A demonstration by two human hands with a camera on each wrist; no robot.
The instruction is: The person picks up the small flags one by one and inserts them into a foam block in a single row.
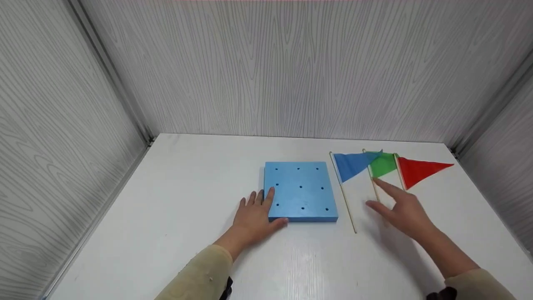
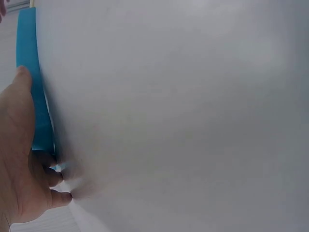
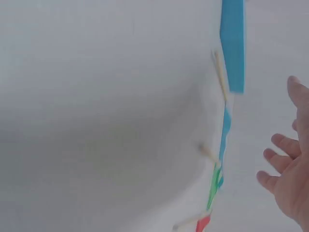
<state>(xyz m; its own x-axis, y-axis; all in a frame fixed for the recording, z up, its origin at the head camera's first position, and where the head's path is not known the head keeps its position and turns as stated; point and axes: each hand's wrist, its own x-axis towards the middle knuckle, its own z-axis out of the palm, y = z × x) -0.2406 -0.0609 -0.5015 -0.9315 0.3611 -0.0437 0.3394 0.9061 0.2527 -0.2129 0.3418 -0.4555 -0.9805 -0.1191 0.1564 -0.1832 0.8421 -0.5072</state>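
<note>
A square light-blue board (image 1: 291, 196) with rows of small holes lies flat on the table. My left hand (image 1: 252, 221) rests at its near left corner, the index finger over the top and the thumb along the front edge. In the left wrist view the other fingertips (image 2: 60, 198) reach down beside the board. Right of the board lie three pennant flags on thin sticks: blue (image 1: 349, 164), green (image 1: 383, 166) and red (image 1: 418, 171). Above the green flag's stick hovers my right hand (image 1: 406, 212), thumb and index finger spread, nothing between them.
The white table (image 1: 187, 175) is bounded by a grey wood-grain panel (image 1: 283, 75) at the back and similar panels on both sides. The blue flag's tip overlaps the green cloth, and the red flag's stick lies close beside the green cloth.
</note>
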